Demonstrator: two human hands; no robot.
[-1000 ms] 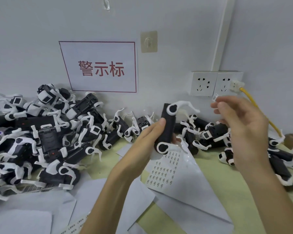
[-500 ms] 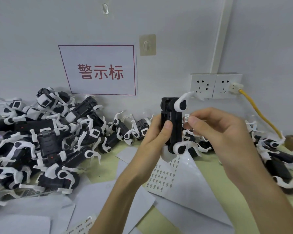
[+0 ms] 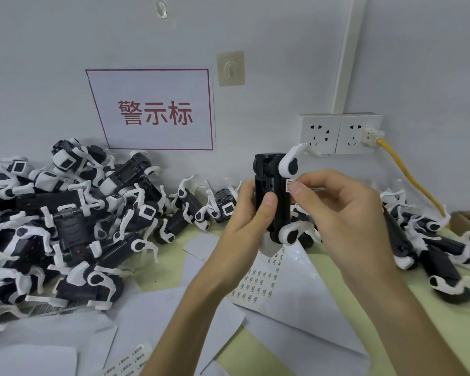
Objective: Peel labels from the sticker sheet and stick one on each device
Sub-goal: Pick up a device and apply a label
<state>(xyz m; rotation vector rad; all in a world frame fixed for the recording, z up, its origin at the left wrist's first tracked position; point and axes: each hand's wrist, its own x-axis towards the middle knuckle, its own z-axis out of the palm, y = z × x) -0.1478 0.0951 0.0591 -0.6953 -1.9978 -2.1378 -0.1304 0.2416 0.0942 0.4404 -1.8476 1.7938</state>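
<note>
Your left hand (image 3: 244,216) grips the upright device (image 3: 264,180); your right hand (image 3: 339,210) pinches the label (image 3: 288,185) at its 3 o'clock side.

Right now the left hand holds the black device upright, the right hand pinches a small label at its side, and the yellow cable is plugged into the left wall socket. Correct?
No. The head view shows the yellow cable plugged into the right wall socket, not the left. Otherwise correct: left hand holds the black device upright, right hand pinches the small label at its side.
</note>
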